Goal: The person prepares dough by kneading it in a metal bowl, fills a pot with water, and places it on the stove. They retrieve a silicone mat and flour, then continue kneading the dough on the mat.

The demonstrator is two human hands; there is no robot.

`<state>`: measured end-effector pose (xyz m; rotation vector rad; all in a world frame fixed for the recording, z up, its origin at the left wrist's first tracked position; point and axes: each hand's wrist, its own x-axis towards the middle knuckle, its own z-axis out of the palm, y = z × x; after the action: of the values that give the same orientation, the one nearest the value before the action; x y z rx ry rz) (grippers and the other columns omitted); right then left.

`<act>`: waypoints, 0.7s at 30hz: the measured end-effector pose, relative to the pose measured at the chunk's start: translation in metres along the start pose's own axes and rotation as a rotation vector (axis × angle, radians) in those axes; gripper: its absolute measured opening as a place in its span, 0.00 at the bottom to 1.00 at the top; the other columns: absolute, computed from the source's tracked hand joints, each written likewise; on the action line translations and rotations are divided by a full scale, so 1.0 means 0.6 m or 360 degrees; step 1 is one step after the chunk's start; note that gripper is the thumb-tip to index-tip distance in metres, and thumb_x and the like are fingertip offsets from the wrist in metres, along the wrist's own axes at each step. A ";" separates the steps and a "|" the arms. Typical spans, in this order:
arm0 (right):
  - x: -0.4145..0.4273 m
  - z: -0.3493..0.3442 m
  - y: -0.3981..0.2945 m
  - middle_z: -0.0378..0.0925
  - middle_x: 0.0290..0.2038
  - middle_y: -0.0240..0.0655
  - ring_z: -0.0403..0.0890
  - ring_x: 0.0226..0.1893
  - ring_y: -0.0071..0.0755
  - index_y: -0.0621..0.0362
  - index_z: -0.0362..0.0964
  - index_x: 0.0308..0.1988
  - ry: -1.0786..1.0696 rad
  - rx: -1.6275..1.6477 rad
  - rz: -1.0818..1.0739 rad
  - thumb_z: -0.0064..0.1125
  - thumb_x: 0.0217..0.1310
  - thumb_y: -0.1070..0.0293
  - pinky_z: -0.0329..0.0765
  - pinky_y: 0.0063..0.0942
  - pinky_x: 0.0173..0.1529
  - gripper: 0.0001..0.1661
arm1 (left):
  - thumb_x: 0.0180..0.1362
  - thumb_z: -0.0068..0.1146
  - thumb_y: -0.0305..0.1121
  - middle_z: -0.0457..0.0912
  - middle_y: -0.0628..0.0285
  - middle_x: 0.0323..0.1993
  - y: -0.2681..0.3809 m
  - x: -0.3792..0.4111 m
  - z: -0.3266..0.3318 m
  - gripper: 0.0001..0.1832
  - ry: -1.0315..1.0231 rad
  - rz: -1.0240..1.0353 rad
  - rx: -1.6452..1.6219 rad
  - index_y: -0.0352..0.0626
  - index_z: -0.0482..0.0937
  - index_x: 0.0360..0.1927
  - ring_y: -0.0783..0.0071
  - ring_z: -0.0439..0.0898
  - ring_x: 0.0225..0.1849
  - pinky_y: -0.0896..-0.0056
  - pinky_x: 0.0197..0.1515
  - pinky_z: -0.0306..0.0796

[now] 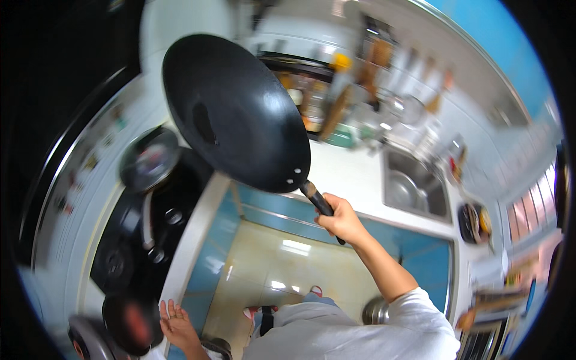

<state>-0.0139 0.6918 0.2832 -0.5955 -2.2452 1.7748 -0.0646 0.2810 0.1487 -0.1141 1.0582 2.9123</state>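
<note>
A large black wok (238, 112) is held up by its dark handle in my right hand (339, 218). The wok's inside faces the camera, with a darker patch on it and two rivets near the handle. My left hand (177, 321) is raised with its fingers apart and holds nothing, near the counter edge at the lower left. Beside it is a small dark round pan or bowl (112, 319) whose reddish content is blurred. A lidded pan (150, 159) stands on the black gas hob (130, 234), its handle pointing down the frame.
A steel sink (416, 184) is set in the white counter (346, 173) at the right. Behind the wok are seasoning jars (312, 101), a green container (342, 136) and hanging utensils, blurred. A dark range hood (67, 112) fills the upper left. A steel bowl (375, 310) sits low, near my right side.
</note>
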 end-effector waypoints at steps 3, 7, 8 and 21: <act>-0.054 -0.165 0.060 0.63 0.13 0.29 0.60 0.07 0.18 0.58 0.60 0.24 0.0285 0.0362 0.0018 0.48 0.38 0.80 0.58 0.16 0.12 0.07 | 0.56 0.37 0.40 0.59 0.54 0.53 -0.089 -0.004 0.071 0.27 -0.0309 -0.0188 0.0022 0.40 0.51 0.57 0.69 0.68 0.44 0.73 0.47 0.65; -0.106 -0.333 0.145 0.59 0.11 0.29 0.59 0.05 0.20 0.59 0.58 0.24 0.0607 0.0756 -0.0140 0.43 0.40 0.79 0.64 0.19 0.18 0.06 | 0.57 0.34 0.45 0.66 0.55 0.47 -0.195 -0.044 0.188 0.25 -0.0402 -0.0380 0.0151 0.38 0.57 0.54 0.71 0.69 0.41 0.74 0.44 0.65; -0.113 -0.371 0.171 0.57 0.10 0.28 0.58 0.05 0.20 0.58 0.57 0.25 0.0595 0.0830 -0.0144 0.42 0.42 0.79 0.66 0.21 0.21 0.05 | 0.57 0.34 0.44 0.66 0.54 0.47 -0.217 -0.056 0.203 0.25 -0.0424 -0.0438 0.0144 0.38 0.57 0.54 0.71 0.69 0.41 0.74 0.44 0.66; -0.120 -0.607 0.344 0.55 0.09 0.25 0.56 0.06 0.19 0.52 0.55 0.24 0.0578 0.1437 -0.0244 0.44 0.46 0.75 0.60 0.20 0.17 0.06 | 0.57 0.34 0.44 0.67 0.54 0.46 -0.291 -0.156 0.291 0.25 -0.0407 -0.0435 0.0273 0.37 0.57 0.54 0.70 0.70 0.41 0.74 0.43 0.67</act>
<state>0.2372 1.0189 0.1797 -0.4645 -1.0488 2.1107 0.0301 0.5260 0.1783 0.1086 1.1393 2.5018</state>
